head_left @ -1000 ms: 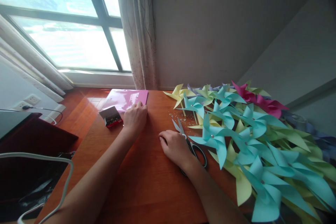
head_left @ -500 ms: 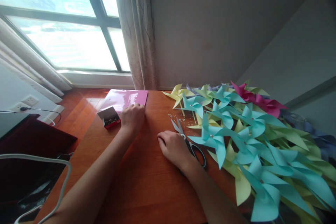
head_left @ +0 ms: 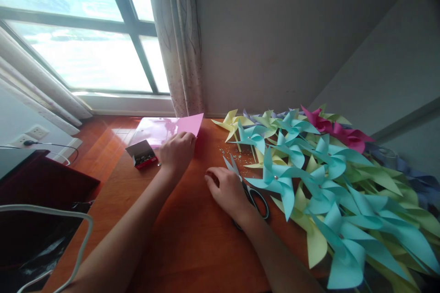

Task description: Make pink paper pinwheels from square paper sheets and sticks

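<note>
Close to the far edge of the table, my left hand (head_left: 177, 152) pinches the near right part of a pink paper sheet (head_left: 191, 123), whose right end is raised off the table. The left part of the stack looks glossy, perhaps a clear sleeve. Left of that hand stands a small open box (head_left: 143, 155) of tiny metallic pieces, its lid tipped up. My right hand (head_left: 227, 190) rests on the table with curved fingers and the thumb apart, holding nothing. Scissors (head_left: 256, 199) with dark handles lie beside and partly under it, blades spread.
Many paper pinwheels (head_left: 295, 178) in turquoise, yellow, pink and purple cover the right side. Small bits (head_left: 233, 154) are scattered near the scissor tips. A white cable (head_left: 90, 229) hangs at the left of the wooden table (head_left: 195, 247). Window and curtain (head_left: 180, 41) are behind.
My left hand has moved slightly right and closed on the pink paper sheet, whose right end has risen off the table. My right hand's fingers have lifted a little.
</note>
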Tool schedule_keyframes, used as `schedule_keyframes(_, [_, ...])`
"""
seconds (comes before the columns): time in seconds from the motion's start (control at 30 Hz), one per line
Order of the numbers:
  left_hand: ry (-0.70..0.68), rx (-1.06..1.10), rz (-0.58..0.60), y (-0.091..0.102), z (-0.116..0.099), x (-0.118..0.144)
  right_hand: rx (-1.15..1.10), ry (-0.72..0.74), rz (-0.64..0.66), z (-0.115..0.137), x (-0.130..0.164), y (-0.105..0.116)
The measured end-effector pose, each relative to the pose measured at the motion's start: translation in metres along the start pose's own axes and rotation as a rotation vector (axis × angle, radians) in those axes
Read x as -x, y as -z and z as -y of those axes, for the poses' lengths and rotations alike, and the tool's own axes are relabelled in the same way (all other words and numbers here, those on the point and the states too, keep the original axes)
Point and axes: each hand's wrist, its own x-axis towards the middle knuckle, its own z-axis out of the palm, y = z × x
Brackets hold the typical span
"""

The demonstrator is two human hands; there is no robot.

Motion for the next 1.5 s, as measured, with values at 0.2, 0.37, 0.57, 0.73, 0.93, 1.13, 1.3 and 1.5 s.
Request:
schedule_keyframes(0.2, [-0.333,0.176,-0.273,0.04,-0.037,0.044,-0.953,-0.137,-0.017,0.005,-0.007,0.014])
schedule_keyframes(0.37, [-0.554,0.357,-0.373,0.066,-0.056,0.088,-1.33,-0.287,-0.102,0.016,0.004,0.031])
schedule_keyframes(0.57, [-0.589,0.483,-0.297,0.077,-0.052,0.13,-1.077,-0.458,-0.213,0.017,0.041,0.029])
schedule_keyframes(0.73, [-0.493,0.603,-0.187,0.08,-0.039,0.161,-0.92,-0.506,-0.264,0.002,0.073,0.029])
schedule_keyframes(0.93, [-0.209,0.33,-0.093,0.066,0.017,0.182,-0.885,-0.544,-0.389,-0.011,0.106,0.047])
schedule_keyframes(1.13, [-0.035,0.275,-0.012,0.057,0.06,0.197,-0.641,-0.473,-0.261,0.002,0.108,0.06])
schedule_keyframes(1.3, [-0.016,0.203,-0.037,0.058,0.066,0.192,-0.418,-0.266,-0.153,0.029,0.087,0.066])
schedule_keyframes(1.5, [0.012,0.278,-0.019,0.058,0.073,0.194,-0.187,-0.133,-0.197,0.037,0.081,0.067])
